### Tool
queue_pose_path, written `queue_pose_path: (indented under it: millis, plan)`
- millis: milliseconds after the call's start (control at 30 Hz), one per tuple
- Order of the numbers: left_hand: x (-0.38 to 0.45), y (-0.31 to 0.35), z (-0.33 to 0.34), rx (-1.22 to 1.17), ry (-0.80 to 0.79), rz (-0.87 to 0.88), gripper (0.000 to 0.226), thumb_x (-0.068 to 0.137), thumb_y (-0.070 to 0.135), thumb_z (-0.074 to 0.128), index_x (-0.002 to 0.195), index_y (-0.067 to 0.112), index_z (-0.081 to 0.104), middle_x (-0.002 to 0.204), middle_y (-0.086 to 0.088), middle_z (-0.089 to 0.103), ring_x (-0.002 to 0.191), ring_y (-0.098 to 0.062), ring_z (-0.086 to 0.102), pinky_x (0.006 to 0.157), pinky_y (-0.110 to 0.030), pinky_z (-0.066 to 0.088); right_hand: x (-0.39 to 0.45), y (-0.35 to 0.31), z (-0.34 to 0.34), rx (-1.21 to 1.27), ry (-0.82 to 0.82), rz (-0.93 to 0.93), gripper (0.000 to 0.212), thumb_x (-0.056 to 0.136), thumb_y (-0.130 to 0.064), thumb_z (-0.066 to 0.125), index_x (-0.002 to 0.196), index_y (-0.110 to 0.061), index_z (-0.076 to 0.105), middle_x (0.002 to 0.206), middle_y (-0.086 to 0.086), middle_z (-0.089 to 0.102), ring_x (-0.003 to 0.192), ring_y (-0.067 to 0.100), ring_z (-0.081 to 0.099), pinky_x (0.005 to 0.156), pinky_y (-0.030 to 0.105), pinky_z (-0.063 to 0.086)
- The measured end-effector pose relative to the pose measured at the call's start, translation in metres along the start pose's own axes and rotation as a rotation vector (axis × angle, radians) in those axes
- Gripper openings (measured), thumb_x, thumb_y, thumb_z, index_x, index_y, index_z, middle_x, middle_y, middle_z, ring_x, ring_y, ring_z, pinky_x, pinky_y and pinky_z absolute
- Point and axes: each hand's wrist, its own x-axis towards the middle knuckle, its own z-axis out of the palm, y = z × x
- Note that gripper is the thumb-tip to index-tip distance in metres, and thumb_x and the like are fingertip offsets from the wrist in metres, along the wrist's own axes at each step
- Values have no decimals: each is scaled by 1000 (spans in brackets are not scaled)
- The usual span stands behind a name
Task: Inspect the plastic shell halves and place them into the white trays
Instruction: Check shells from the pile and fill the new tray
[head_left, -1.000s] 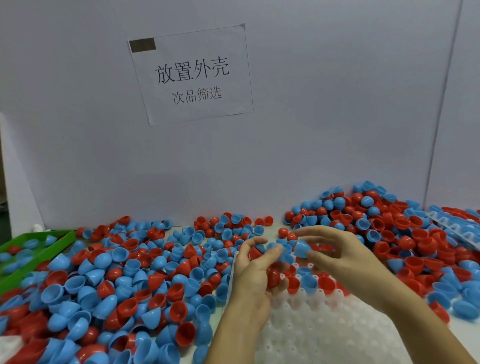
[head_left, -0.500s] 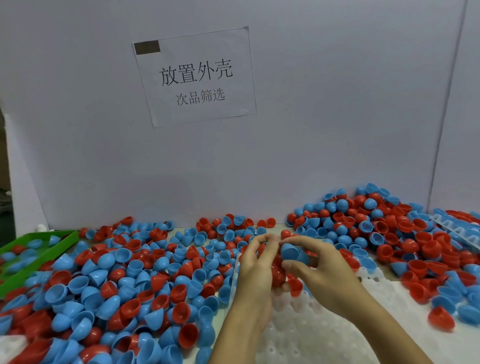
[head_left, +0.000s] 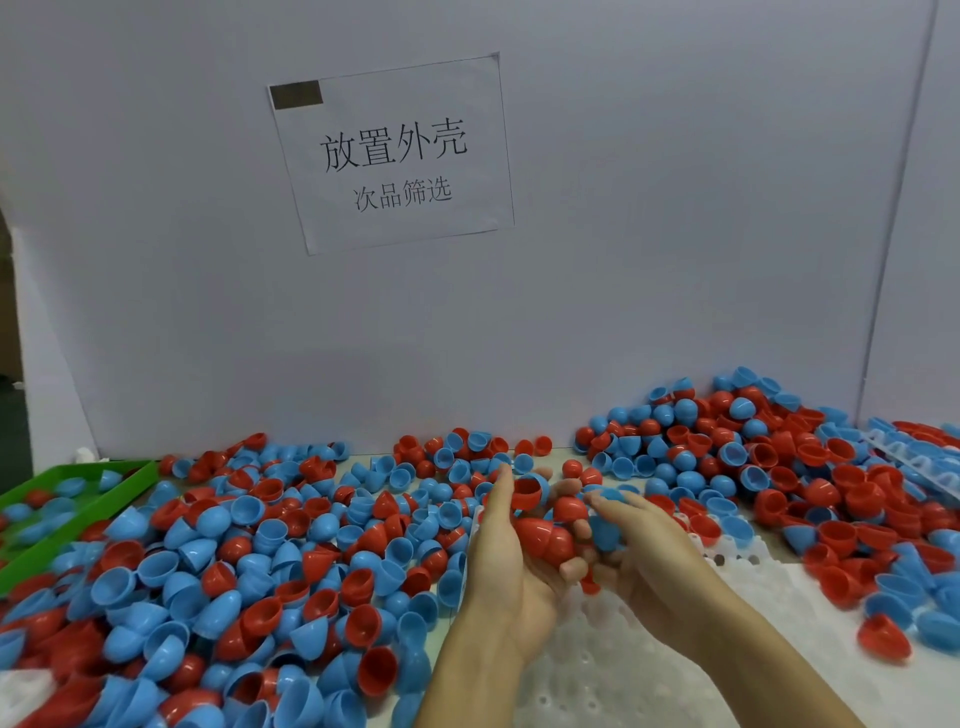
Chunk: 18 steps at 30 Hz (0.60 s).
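the left hand (head_left: 511, 561) is turned palm-up over the near edge of the white tray (head_left: 623, 670), its fingers curled round a small stack of red shell halves (head_left: 545, 538) that lie across the palm, with another red half (head_left: 525, 493) pinched up near the fingertips. the right hand (head_left: 652, 556) sits just beside it, touching it at the thumb side, fingers curled round a blue shell half (head_left: 605, 527) and meeting the red ones in the other palm. the tray's dimpled pockets show bare under both wrists, and a few red and blue halves sit in its far rows, behind the hands. loose red and blue shell halves (head_left: 249, 561) are heaped across the table to the left, and a second heap (head_left: 779, 457) rises against the grey backboard to the right. a green tray (head_left: 104, 488) at the far left holds a few blue and red pieces. another white tray (head_left: 914, 462) lies at the right edge, partly buried. a paper sign (head_left: 392, 156) with printed characters hangs on the backboard.
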Motion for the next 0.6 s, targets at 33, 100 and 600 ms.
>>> queue_pose_path:
  millis: [33, 100, 600]
  plan:
    - [0, 0, 1, 11, 6, 22, 62, 94, 57, 49, 83, 5, 79, 79, -16, 69, 58, -18, 61, 36, -22, 42, -2, 1, 3, 23, -21, 25, 17, 102, -19, 51, 113, -11, 61, 82, 15, 70, 65, 27, 63, 58, 32, 49]
    - [-1, 0, 2, 49, 49, 55, 53, 89, 57, 54, 79, 13, 82, 83, -14, 72, 58, -18, 64, 36, -22, 43, -4, 2, 7, 38, -31, 48, 18, 100, -19, 53, 112, -10, 64, 94, 19, 72, 78, 34, 68, 63, 35, 56]
    - [2, -7, 6, 84, 265, -103, 33, 97, 41, 59, 120, 18, 64, 93, -19, 74, 73, -29, 74, 57, -39, 59, -7, 1, 10, -625, 257, -635, 20, 102, -25, 49, 118, -37, 48, 110, -19, 54, 103, -2, 52, 85, 14, 44]
